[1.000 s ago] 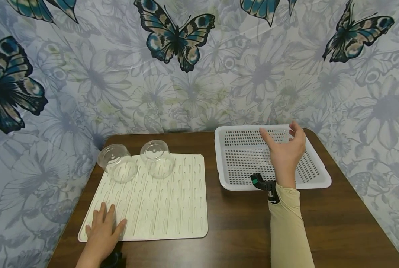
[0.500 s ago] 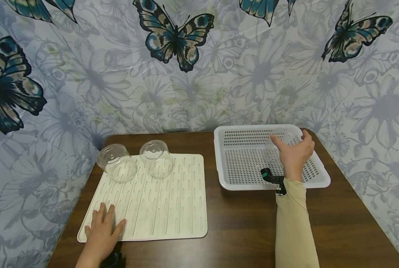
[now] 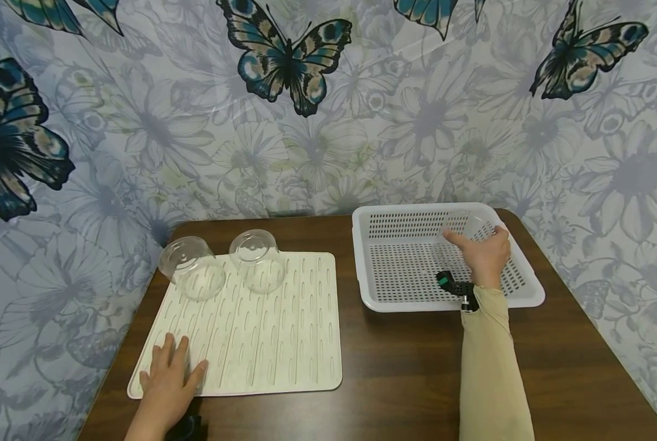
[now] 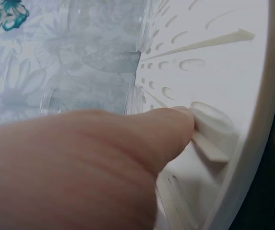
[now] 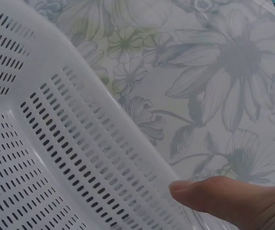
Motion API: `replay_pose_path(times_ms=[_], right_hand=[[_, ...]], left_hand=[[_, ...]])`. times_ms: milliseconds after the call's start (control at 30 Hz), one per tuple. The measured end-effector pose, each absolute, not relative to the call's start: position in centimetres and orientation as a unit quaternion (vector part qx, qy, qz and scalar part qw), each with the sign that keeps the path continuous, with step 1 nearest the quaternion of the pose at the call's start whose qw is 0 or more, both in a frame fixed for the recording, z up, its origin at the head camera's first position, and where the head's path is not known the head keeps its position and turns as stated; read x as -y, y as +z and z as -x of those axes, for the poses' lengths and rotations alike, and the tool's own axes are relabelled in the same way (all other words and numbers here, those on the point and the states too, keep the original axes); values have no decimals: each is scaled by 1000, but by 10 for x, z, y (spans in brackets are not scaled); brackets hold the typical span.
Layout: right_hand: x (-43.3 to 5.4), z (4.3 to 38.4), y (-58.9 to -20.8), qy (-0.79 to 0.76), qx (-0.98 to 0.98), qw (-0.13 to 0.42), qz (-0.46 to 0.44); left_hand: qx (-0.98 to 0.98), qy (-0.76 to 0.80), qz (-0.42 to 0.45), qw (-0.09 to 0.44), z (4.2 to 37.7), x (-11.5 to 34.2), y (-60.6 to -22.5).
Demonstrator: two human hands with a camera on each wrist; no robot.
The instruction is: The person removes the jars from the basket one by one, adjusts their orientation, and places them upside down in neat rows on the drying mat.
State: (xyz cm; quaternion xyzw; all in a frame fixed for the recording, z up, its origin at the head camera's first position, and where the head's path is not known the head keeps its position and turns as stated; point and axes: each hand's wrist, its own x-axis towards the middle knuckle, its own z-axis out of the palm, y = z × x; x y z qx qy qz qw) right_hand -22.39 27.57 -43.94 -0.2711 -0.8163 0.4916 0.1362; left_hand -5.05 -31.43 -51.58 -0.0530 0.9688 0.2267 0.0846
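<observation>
In the head view my left hand (image 3: 167, 383) rests flat, fingers spread, on the near left corner of the cream drying mat (image 3: 284, 343). Its thumb presses the ridged surface in the left wrist view. Two clear glasses, a left one (image 3: 187, 260) and a right one (image 3: 256, 257), stand upside down on the far part of the mat. My right hand (image 3: 487, 260) is over the right side of the white perforated basket (image 3: 364, 269), thumb and fingers around a third clear glass (image 3: 473, 224). That glass is faint against the basket, and most of my fingers are hidden behind the hand.
The brown wooden table (image 3: 394, 367) extends in front of the mat and basket. Behind its far edge hangs a floral cloth (image 3: 322, 165) with printed butterflies. A dark camera mount (image 3: 457, 286) sits on the right wrist, over the basket's near rim.
My right hand has moved right within the basket and lowered, its thumb and fingers coming around the clear glass. The left hand and the two glasses on the mat have stayed put.
</observation>
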Motion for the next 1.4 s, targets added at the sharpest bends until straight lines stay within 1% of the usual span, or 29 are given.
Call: replay_pose_path(times_ms=[133, 367, 467, 667, 1000, 1200, 1400], right_hand=[[-282, 227, -437, 485, 828, 106, 261], [-291, 230, -432, 466, 847, 21, 255], [-293, 232, -431, 449, 858, 4, 250], [-292, 233, -434, 456, 853, 11, 253], [-291, 233, -437, 458, 849, 19, 263], [-288, 228, -433, 458, 848, 42, 263], [-284, 223, -424, 463, 849, 69, 244]], left_hand=[[-968, 230, 53, 85, 51, 314, -516], [-967, 231, 56, 90, 52, 314, -515], [-967, 229, 57, 90, 52, 314, -514], [-968, 227, 53, 91, 53, 316, -511], [-970, 224, 49, 74, 52, 316, -512], [-970, 227, 48, 71, 51, 316, -514], [-970, 227, 47, 77, 49, 318, -514]])
